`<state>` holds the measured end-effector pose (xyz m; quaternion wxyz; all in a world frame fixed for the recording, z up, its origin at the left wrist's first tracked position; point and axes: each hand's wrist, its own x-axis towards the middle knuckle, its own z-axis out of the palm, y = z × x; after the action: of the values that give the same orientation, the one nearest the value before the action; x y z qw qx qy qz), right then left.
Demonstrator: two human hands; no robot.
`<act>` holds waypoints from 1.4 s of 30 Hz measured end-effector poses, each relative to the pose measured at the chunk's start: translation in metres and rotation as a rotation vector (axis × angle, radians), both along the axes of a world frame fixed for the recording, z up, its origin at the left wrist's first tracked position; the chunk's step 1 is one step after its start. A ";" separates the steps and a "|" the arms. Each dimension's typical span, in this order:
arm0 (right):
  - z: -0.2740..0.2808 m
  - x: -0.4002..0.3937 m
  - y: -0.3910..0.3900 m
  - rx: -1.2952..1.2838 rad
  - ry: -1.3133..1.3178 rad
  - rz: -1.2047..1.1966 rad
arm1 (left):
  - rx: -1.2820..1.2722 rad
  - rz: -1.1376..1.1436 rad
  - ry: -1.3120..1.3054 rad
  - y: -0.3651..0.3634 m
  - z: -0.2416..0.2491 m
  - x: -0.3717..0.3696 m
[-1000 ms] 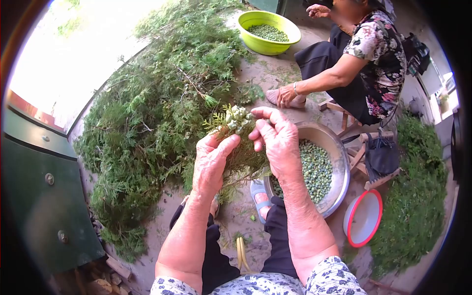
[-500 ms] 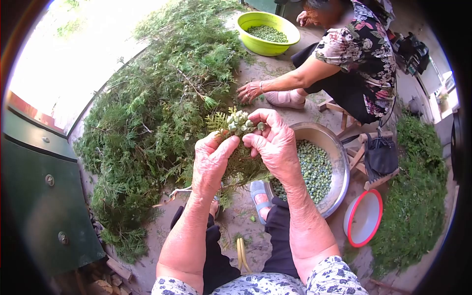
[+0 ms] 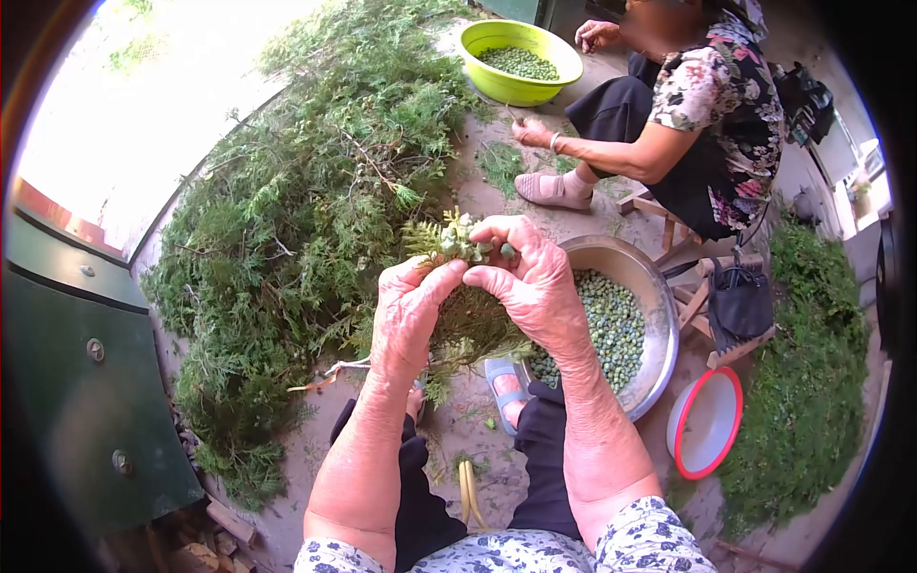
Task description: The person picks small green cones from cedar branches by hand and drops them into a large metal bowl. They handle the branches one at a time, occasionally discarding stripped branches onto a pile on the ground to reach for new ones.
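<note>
My left hand point(image 3: 406, 310) is closed on a leafy conifer sprig point(image 3: 428, 241), its thumb and fingers pinching the stem. A cluster of pale green cones point(image 3: 460, 234) sits on the sprig between my hands. My right hand point(image 3: 535, 291) is closed against the cluster, thumb and curled fingers around green cones point(image 3: 507, 251) that partly show. Below and to the right of my right hand stands a metal basin point(image 3: 668, 315) holding many loose green cones point(image 3: 611, 329). More cut foliage point(image 3: 478, 325) hangs below my hands.
A large heap of conifer branches point(image 3: 287, 239) spreads on the left. Across from me a person point(image 3: 735, 115) sits by a yellow-green basin point(image 3: 521, 91) of cones. To the right are a red-rimmed bowl point(image 3: 707, 420), a wooden stool point(image 3: 735, 353) and more greenery point(image 3: 802, 401).
The other person has drawn a hand back from the branch heap and sits more upright. My right fingers have shifted slightly left over the cone cluster; my left hand keeps its hold.
</note>
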<state>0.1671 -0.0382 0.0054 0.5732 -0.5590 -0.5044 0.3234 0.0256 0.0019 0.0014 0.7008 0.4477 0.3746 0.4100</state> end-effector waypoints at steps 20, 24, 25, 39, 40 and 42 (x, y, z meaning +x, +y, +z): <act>0.006 0.018 -0.005 -0.225 0.338 0.224 | 0.105 -0.190 0.045 -0.002 -0.001 -0.003; 0.005 0.015 -0.007 -0.218 0.297 0.152 | 0.184 -0.189 0.124 -0.001 -0.006 0.001; 0.006 0.014 -0.008 -0.194 0.313 0.129 | 0.198 -0.168 0.175 -0.001 -0.008 0.002; -0.004 0.017 -0.004 -0.127 1.051 0.167 | 0.015 -0.140 -0.135 -0.003 -0.004 0.012; -0.007 0.016 -0.003 -0.111 1.042 0.134 | 0.013 -0.125 -0.127 -0.004 -0.005 0.013; -0.004 0.015 -0.004 -0.139 1.119 0.056 | 0.008 -0.113 -0.104 -0.004 -0.005 0.012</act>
<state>0.1824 -0.0422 0.0012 0.7062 -0.3253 -0.1158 0.6181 0.0381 -0.0019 -0.0033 0.7395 0.4492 0.3101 0.3939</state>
